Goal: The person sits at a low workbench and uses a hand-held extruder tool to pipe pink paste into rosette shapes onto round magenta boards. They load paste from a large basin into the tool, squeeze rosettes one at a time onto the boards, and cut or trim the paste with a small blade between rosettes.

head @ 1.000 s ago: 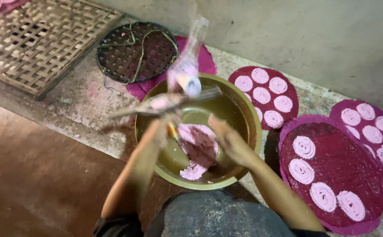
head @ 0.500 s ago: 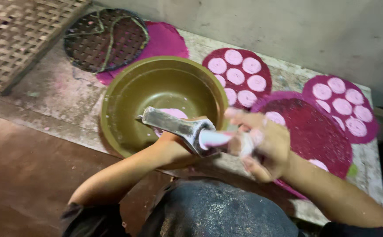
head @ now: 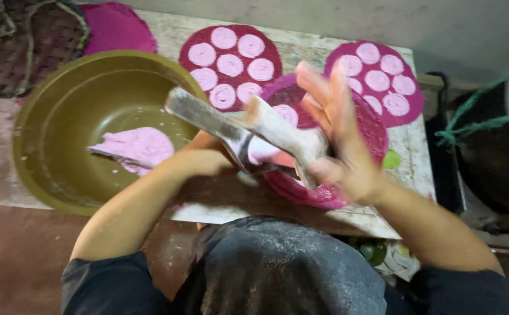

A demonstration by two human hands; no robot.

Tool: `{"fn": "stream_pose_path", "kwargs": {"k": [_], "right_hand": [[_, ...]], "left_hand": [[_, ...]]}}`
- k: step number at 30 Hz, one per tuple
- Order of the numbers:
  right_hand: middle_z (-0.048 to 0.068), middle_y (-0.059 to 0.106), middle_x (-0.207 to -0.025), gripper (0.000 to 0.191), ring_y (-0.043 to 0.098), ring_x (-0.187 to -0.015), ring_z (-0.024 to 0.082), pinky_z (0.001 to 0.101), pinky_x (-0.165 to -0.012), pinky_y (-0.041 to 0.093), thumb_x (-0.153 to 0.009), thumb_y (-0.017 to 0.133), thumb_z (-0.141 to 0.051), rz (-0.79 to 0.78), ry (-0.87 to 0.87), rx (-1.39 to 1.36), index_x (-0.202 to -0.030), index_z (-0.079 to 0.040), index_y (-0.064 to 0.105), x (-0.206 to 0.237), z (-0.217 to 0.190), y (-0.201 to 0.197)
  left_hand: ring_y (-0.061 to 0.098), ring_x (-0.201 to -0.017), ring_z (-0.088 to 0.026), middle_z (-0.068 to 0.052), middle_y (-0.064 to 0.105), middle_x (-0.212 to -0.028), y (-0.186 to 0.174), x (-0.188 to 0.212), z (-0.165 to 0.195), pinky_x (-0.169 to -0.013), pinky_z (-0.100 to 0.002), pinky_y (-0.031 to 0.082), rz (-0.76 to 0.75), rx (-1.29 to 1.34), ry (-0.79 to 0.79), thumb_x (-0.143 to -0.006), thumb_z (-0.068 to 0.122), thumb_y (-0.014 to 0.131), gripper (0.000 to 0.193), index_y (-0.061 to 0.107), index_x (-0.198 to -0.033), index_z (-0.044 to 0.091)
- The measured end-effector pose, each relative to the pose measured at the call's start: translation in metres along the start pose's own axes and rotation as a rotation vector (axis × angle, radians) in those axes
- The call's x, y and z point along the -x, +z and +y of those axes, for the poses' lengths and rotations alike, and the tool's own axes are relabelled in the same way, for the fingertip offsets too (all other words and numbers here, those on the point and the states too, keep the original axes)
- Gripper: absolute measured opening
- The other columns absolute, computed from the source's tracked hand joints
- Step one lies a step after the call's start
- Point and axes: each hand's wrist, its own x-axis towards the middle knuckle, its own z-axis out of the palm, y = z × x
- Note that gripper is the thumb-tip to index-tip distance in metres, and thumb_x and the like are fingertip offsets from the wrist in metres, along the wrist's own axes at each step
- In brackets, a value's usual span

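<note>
A metal press with two long handles hangs over the near magenta mat, just right of the olive-green bowl. My left hand grips the press from below, its fingers hidden behind the metal. My right hand is blurred; its palm and thumb clamp the right handle and its fingers stick upward. A lump of pink dough lies in the bowl. Several pink spirals sit on the mat under my hands, mostly hidden.
Two more round magenta mats at the back of the concrete ledge carry several pink spirals. A bare magenta mat and a dark woven tray lie far left. A black container with green rope stands right.
The press moved from above the bowl to the right, over the near mat, with both hands on it. The view swung right; the dough stays in the bowl.
</note>
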Motion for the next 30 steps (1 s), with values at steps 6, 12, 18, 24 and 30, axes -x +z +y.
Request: {"fn": "stream_pose_path", "kwargs": {"k": [6, 12, 18, 24, 30], "right_hand": [[0.024, 0.03, -0.165, 0.112, 0.026, -0.154, 0.034, 0.0479, -0.123, 0.022, -0.087, 0.054, -0.082, -0.486, 0.5, -0.271, -0.155, 0.004, 0.032, 0.069, 0.012, -0.112], [0.025, 0.055, -0.138, 0.103, 0.058, -0.12, 0.035, 0.0506, -0.105, 0.049, -0.094, 0.059, -0.071, -0.357, 0.86, -0.877, -0.16, 0.003, 0.032, 0.139, 0.028, -0.16], [0.013, 0.066, -0.131, 0.09, 0.065, -0.117, 0.022, 0.0363, -0.1, 0.051, -0.08, 0.064, -0.058, -0.009, 1.418, -0.703, -0.142, 0.005, 0.047, 0.191, 0.075, -0.207], [0.004, 0.057, -0.09, 0.091, 0.048, -0.077, 0.013, 0.0291, -0.066, 0.044, -0.088, 0.055, -0.076, -0.39, 1.235, -0.475, -0.133, 0.004, 0.055, 0.25, 0.084, -0.294], [0.007, 0.062, -0.077, 0.101, 0.06, -0.078, 0.016, 0.0345, -0.092, 0.058, -0.095, 0.041, -0.082, -0.494, 1.349, -0.523, -0.14, 0.005, 0.063, 0.229, 0.096, -0.308]], "left_hand": [[0.068, -0.127, -0.026, -0.011, 0.071, -0.131, 0.057, -0.08, 0.018, -0.115, -0.038, 0.055, -0.204, -0.16, 0.195, -0.085, 0.011, 0.086, 0.058, 0.06, -0.137, 0.01], [0.03, -0.159, -0.031, -0.019, 0.027, -0.169, 0.095, -0.14, 0.016, -0.134, -0.047, 0.026, -0.201, 0.98, 0.409, -0.077, 0.037, 0.089, 0.109, 0.029, -0.165, 0.016], [0.033, -0.155, -0.032, -0.02, 0.032, -0.165, 0.086, -0.194, -0.021, -0.133, -0.052, 0.026, -0.459, 1.198, 0.435, -0.081, 0.046, 0.082, 0.082, 0.05, -0.154, 0.028], [0.043, -0.149, -0.032, -0.018, 0.047, -0.155, 0.076, -0.188, 0.012, -0.129, -0.051, 0.035, -0.463, 1.308, 0.404, -0.083, 0.051, 0.079, 0.066, 0.062, -0.141, 0.026], [0.057, -0.118, -0.025, -0.009, 0.059, -0.123, 0.07, -0.239, -0.033, -0.113, -0.043, 0.043, -0.344, 1.253, 0.524, -0.088, 0.031, 0.073, 0.052, 0.063, -0.136, 0.015]]}}
